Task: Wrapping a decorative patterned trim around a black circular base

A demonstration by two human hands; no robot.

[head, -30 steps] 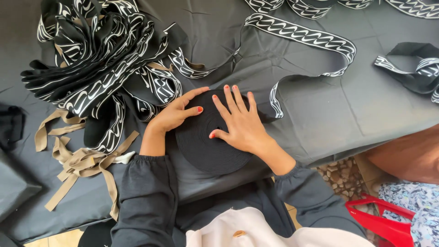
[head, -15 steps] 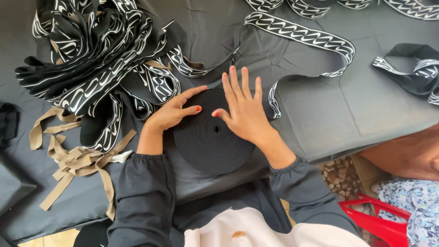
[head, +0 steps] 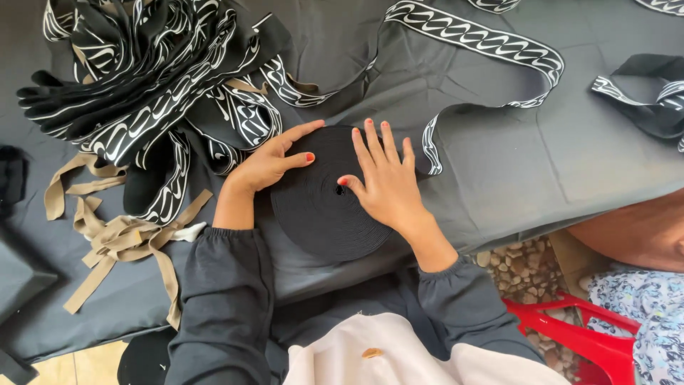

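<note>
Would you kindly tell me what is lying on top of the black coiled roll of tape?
Both hands rest on the black roll: left hand at its upper-left edge, right hand over its right side. The roll's surface beneath them is hidden.

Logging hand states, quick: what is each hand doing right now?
Left hand: open, fingers resting on the edge of the black coiled band roll.
Right hand: open, flat on the roll, gripping nothing.

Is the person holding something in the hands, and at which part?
Nothing is gripped. Both hands lie on a flat black roll of band: the left hand at its upper left edge, the right hand pressed flat on its top, thumb near the centre hole.
</note>
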